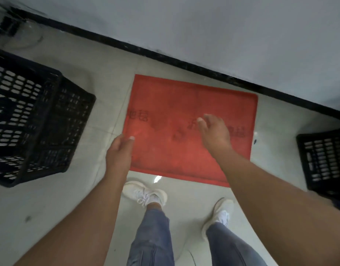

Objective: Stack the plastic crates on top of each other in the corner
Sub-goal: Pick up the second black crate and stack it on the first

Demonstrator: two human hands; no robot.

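A large black slatted plastic crate [33, 120] stands on the floor at the left edge. A second black crate [324, 162] sits at the right edge, partly cut off. My left hand [119, 152] hovers over the left border of a red mat, fingers relaxed and holding nothing. Over the middle of the mat my right hand [213, 131] is stretched out, also empty, with fingers loosely spread. Both hands are well apart from either crate.
A red floor mat [175, 104] with dark printed characters lies against a grey wall [203, 25] with a black skirting board [165, 56]. My feet in white shoes [144, 192] stand just before the mat. A clear glass-like object [21, 35] lies at top left.
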